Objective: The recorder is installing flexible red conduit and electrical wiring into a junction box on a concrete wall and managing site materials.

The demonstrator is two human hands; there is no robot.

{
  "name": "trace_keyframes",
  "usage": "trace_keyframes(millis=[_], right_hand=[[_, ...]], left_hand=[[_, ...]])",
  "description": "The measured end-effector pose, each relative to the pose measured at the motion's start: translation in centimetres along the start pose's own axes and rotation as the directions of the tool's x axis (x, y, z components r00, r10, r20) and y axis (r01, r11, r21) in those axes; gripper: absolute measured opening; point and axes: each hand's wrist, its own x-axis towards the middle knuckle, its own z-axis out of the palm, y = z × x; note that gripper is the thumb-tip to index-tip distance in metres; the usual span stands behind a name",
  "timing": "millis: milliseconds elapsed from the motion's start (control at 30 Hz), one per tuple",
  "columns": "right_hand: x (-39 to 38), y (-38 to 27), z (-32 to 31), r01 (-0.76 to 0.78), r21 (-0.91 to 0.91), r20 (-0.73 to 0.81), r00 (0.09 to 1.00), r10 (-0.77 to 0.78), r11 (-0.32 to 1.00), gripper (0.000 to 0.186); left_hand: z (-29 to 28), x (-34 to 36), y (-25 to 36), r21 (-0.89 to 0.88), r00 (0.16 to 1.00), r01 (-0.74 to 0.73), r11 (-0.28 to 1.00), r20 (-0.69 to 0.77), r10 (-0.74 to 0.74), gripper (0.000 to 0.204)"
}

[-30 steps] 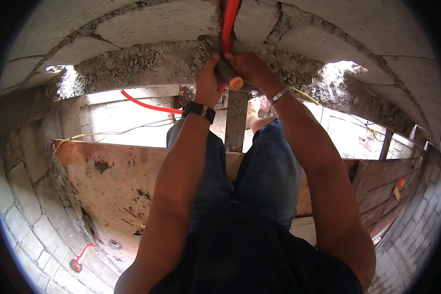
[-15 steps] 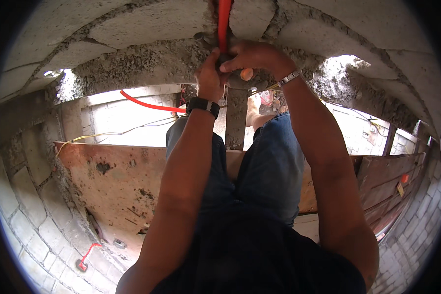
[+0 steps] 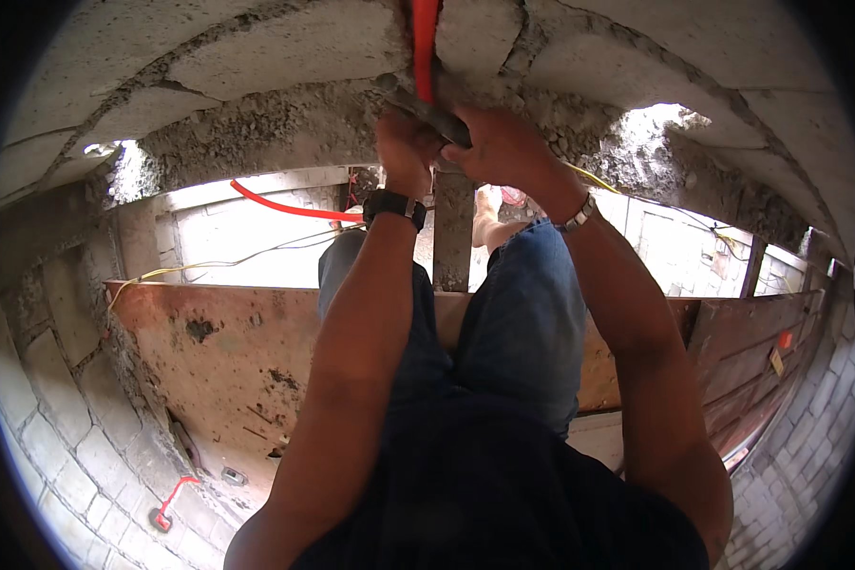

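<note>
Overhead, my left hand (image 3: 404, 147) is curled just beneath a dark grey rod-like tool (image 3: 432, 117), beside a red conduit (image 3: 425, 43) running into a chipped channel in the block masonry. What my left fingers hold is hidden. My right hand (image 3: 503, 147) is closed on the tool, whose far end is against the rough concrete (image 3: 285, 123). Below both hands stands a narrow concrete-stained post (image 3: 451, 247).
A loose red conduit (image 3: 285, 204) and thin wires (image 3: 204, 266) cross the bright left gap. My jeans-clad legs rest over a stained plywood board (image 3: 199, 361). Dark planks (image 3: 741, 361) stand at right, block walls (image 3: 57, 418) on both sides.
My right hand has shifted rightward and come over the tool, hiding its orange end. My left hand's fingertips have sunk lower behind the tool.
</note>
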Motion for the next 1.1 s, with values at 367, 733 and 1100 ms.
trace_keyframes(millis=[367,733,1100], right_hand=[[-3.0,-1.6,1.5,0.082,0.502,-0.320,0.943,0.096,0.861,0.032],[-12.0,-1.2,2.7,-0.396,0.374,-0.030,0.899,0.437,0.839,0.044],[-7.8,-2.7,5.9,-0.365,0.416,0.082,0.927,0.365,0.833,0.042]], left_hand=[[-0.3,-0.1,-0.4,0.131,0.993,-0.111,0.985,0.044,0.106,0.012],[-0.7,1.3,1.0,0.654,0.972,-0.206,0.728,0.223,0.074,0.021],[2.1,3.6,3.3,0.647,0.954,0.264,0.716,-0.064,-0.294,0.019]])
